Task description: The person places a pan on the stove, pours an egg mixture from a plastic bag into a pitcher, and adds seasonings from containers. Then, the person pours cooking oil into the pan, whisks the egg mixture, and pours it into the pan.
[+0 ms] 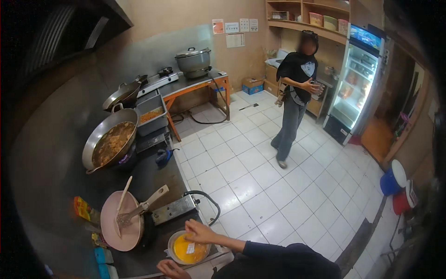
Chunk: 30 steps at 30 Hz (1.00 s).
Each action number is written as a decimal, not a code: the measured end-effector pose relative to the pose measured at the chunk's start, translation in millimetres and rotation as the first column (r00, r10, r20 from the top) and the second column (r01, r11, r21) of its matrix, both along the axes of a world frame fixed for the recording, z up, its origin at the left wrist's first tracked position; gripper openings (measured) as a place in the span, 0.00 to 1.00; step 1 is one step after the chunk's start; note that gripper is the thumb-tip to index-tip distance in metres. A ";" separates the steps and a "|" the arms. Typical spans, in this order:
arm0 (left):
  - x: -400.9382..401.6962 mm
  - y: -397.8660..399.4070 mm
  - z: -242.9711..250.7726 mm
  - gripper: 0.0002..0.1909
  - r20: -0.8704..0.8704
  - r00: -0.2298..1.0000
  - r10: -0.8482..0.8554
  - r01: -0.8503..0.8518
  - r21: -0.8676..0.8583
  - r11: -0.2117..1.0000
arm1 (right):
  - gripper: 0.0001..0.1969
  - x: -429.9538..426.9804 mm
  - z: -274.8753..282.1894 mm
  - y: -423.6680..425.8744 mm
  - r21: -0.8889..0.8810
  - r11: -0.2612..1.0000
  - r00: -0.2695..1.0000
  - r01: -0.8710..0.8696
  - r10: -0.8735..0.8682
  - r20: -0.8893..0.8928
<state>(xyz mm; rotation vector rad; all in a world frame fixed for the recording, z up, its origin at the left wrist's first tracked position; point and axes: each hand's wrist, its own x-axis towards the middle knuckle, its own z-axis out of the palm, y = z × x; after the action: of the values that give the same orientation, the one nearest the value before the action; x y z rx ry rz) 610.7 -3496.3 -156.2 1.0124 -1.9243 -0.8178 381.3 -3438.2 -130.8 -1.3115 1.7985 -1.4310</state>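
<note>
A round clear plastic container (188, 256) of yellow contents stands at the counter's near edge, with a small white label on top. My right hand (198, 231) is over its upper side, fingers bent down; whether they grip anything is unclear. Beside the container's lower left is my left hand (171, 269), fingers curled loosely and apart, nothing visible in them; its lower part is cut off by the picture's edge. Farther left, a pink pan (109, 219) holds a wooden-handled utensil (124, 193) and a wire skimmer (128, 218).
A large wok (89, 143) of food in brown liquid stands up the counter, near a grey tray (153, 129) of orange food. A gas hose (212, 202) loops off the counter. Another person (296, 90) stands on the tiled floor by a lit display fridge (355, 83), holding an object.
</note>
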 end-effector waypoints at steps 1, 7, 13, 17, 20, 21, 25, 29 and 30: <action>-20.1 -5.0 18.3 0.15 0.052 0.992 0.112 -0.105 -0.117 0.988 | 0.15 2.1 5.0 0.6 -0.057 0.997 0.993 0.055 -0.060 -0.098; -94.5 -15.5 54.5 0.22 0.253 0.959 -0.129 0.151 -0.069 0.986 | 0.21 -15.1 -7.2 -2.4 -0.027 0.999 0.999 0.025 -0.025 0.021; -105.8 -22.4 51.9 0.30 0.205 0.940 -0.274 0.325 -0.284 0.902 | 0.17 -40.1 -19.4 -14.7 -0.025 1.000 0.999 0.004 -0.003 0.035; -100.2 -5.5 60.7 0.36 0.153 0.935 -0.320 0.353 -0.305 0.885 | 0.19 -40.6 -13.7 -13.4 -0.041 0.997 0.995 0.073 -0.070 0.070; -79.4 1.1 56.8 0.36 0.154 0.944 -0.291 0.324 -0.280 0.904 | 0.20 -32.6 -8.1 -8.9 0.068 0.994 0.993 0.086 -0.091 0.071; -73.1 1.5 59.2 0.36 0.196 0.916 -0.349 0.395 -0.289 0.872 | 0.21 -30.8 -8.1 -9.0 0.083 0.988 0.989 0.132 -0.136 0.050; -34.2 -22.3 44.3 0.36 0.364 0.841 -0.400 0.508 -0.279 0.815 | 0.23 -10.6 -6.4 -18.2 0.115 0.920 0.924 0.374 -0.380 0.035; 25.5 -60.8 32.1 0.31 0.259 0.684 -0.682 0.729 -0.274 0.628 | 0.25 27.0 1.1 -21.5 0.203 0.763 0.782 0.614 -0.623 -0.023; 41.3 -74.7 29.0 0.31 0.258 0.684 -0.682 0.729 -0.270 0.629 | 0.25 41.5 2.1 -27.6 0.207 0.762 0.782 0.613 -0.623 -0.024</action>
<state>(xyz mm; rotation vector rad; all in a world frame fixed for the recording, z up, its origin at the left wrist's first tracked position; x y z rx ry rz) 652.0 -3571.0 -127.2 0.0330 -2.5132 -0.7741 422.8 -3465.7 -128.7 -0.5746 2.4068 -1.5075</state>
